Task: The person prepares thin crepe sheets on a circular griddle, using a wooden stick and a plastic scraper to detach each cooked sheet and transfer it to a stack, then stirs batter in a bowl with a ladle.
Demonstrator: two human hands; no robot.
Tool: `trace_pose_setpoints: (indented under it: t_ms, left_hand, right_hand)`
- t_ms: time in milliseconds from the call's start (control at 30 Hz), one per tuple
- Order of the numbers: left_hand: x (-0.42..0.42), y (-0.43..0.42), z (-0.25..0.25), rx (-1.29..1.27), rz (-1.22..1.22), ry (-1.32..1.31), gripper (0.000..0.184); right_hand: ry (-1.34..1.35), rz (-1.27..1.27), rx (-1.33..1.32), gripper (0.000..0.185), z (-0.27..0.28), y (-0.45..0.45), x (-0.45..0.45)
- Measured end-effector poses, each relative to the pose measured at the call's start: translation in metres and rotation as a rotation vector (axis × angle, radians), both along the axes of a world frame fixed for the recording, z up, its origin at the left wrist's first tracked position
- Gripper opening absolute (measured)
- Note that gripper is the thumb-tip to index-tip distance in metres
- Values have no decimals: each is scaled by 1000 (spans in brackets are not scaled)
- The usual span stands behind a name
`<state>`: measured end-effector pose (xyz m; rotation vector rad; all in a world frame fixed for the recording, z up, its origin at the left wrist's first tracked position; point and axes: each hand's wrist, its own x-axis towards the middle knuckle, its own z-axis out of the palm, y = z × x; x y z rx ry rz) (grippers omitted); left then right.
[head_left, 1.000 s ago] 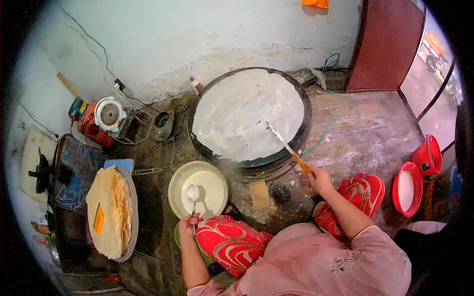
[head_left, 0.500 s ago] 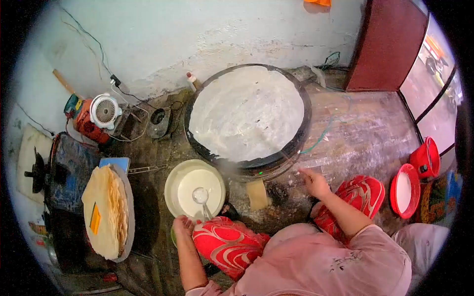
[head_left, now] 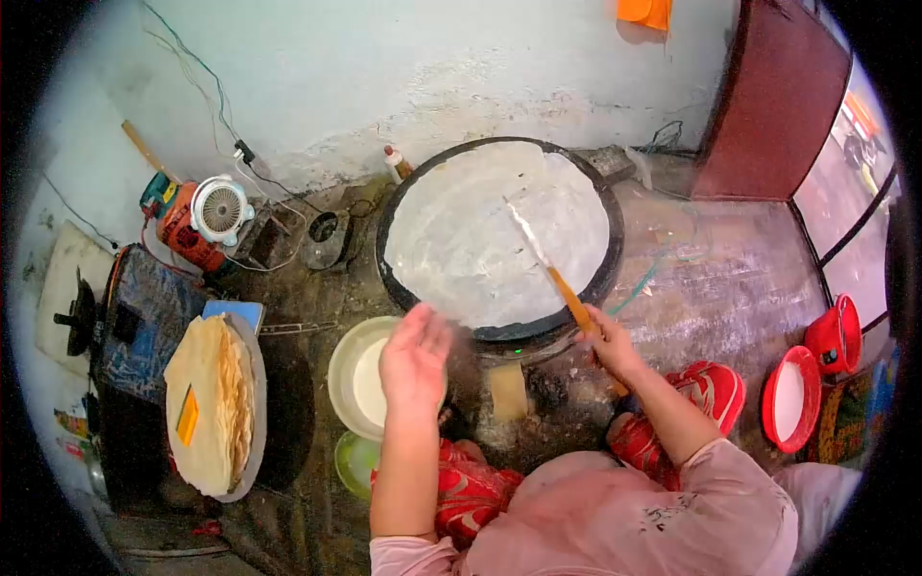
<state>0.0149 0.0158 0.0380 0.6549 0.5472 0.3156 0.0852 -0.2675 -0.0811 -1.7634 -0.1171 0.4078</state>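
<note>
The batter sheet [head_left: 461,245] lies on the griddle [head_left: 509,332], looking nearly fully spread, not lifted off! Griddle's near right: right hand [head_left: 609,349], fingers closed round the spatula [head_left: 550,270]. Near left: left hand [head_left: 413,370], empty, fingers loosely extended. Farther left, stacked flatbreads [head_left: 219,403].

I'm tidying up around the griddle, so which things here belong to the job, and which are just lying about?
Likely in use:
long spatula in the right hand
round griddle
pale sheet on it
bowl of white liquid
stack of thin flatbreads

Probably just lying or hanging about:
small bottle
red bucket
orange hanging item
</note>
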Motion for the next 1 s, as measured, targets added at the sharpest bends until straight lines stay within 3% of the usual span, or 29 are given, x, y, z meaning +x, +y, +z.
trace_pose_setpoints:
  t_ms: [100,200,567,633,667,700,767,800,900,933,967,1000]
  left_hand:
    - [10,-6,-33,-54,-51,67,25]
    - [10,-14,-52,-48,-119,179,27]
    - [11,-25,-47,-61,-220,185,27]
    - [11,-25,-51,-85,-235,166,26]
    - [11,-26,-52,-81,-236,173,26]
    - [12,-27,-52,-77,-237,180,25]
    - [12,-29,-52,-63,-249,190,25]
    - [12,-29,-52,-50,-258,196,25]
    - [13,-29,-52,-62,-272,178,25]
    - [13,-28,-53,-62,-277,176,25]
    - [13,-28,-53,-61,-277,174,25]
    - [12,-27,-53,-59,-275,172,25]
  right_hand:
    - [199,-73,105,39,17,-1,32]
    - [165,-62,52,40,7,1,69]
    - [244,-120,29,40,-15,28,141]
    - [173,-64,-51,38,-37,31,157]
    - [-29,-115,-327,36,-54,38,169]
    - [-27,-116,-327,36,-62,42,172]
    - [-473,25,-861,36,-73,49,173]
    - [-376,42,-782,40,-60,55,163]
    - [-416,25,-585,37,-44,54,141]
    - [-198,63,-465,40,-45,43,144]
    - [-200,58,-466,40,-42,29,148]
    - [84,-61,-187,40,-36,15,149]
